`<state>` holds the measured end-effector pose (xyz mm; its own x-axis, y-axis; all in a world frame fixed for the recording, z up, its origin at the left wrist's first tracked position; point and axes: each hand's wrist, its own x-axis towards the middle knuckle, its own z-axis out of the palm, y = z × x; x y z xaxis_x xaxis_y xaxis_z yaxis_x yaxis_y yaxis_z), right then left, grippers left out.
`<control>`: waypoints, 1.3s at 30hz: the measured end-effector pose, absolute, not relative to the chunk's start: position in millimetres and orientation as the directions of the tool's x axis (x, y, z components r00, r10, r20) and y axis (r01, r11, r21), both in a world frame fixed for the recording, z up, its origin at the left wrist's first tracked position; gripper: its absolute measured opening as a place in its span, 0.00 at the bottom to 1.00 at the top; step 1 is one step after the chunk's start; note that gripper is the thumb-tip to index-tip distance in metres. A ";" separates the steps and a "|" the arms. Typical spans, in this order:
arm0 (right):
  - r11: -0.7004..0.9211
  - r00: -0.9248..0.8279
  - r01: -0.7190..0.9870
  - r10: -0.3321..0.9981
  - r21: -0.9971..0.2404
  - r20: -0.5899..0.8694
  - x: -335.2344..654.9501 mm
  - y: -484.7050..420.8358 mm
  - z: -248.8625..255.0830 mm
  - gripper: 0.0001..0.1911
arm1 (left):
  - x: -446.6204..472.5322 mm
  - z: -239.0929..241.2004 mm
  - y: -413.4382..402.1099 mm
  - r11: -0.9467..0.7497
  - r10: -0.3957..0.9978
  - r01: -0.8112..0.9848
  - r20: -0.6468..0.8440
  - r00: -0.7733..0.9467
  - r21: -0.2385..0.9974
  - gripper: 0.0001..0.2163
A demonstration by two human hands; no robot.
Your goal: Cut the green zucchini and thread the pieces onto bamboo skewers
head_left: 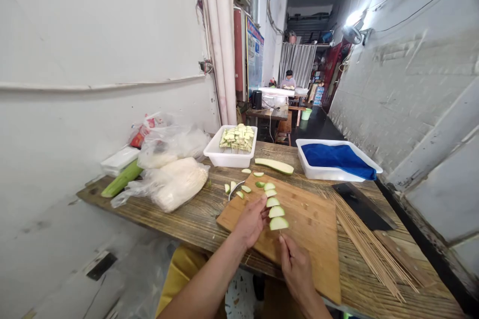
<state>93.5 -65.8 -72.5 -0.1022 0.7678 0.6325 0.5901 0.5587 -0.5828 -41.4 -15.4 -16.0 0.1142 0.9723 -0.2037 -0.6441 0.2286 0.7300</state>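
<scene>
1. The right hand (pixel 297 261) is closed on the lower end of a skewer (pixel 280 231), pinching it between thumb and fingers.
2. Five pale slices (pixel 276 211) with green rims sit on the skewer in a row, above the near part of the board (pixel 312 229).
3. The left hand (pixel 251 224) has bent fingers at the left edges of the slices; whether it grips them, I cannot tell.
4. Loose pieces (pixel 246 189) lie near the far left corner of the board, some on the tabletop (pixel 194 217), beside a curved metal edge (pixel 235 189).
5. Beyond the board lies a cut squash (pixel 275 165), pale face showing.
6. Left of it, a white tub (pixel 228 161) holds a pile of loaded skewers (pixel 237 137).
7. A second tub (pixel 318 173), farther right, holds a blue cloth (pixel 333 155) that hangs over its rim.
8. A cleaver (pixel 361 204) lies right of the board, with a bundle of bare sticks (pixel 368 241) partly over it.
9. At the left are plastic bags (pixel 179 182) and a whole green squash (pixel 121 179).
10. Far back, a person (pixel 288 79) is at another table (pixel 277 91).
</scene>
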 end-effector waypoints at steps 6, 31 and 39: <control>0.616 -0.164 0.567 0.734 -0.546 0.659 91.1 -68.3 -74.5 0.15 | -42.0 -12.1 -11.5 0.110 0.987 -0.673 -0.162 -0.015 0.731 0.13; 0.531 -0.298 0.468 0.847 -0.707 0.440 99.4 -66.7 -61.8 0.16 | -46.1 -13.5 -1.7 0.067 0.968 -0.664 -0.210 -0.138 0.745 0.16; 0.485 -0.269 0.457 0.874 -0.746 0.404 100.0 -64.7 -60.7 0.17 | -39.8 -12.3 0.5 0.037 0.977 -0.617 -0.159 -0.143 0.786 0.15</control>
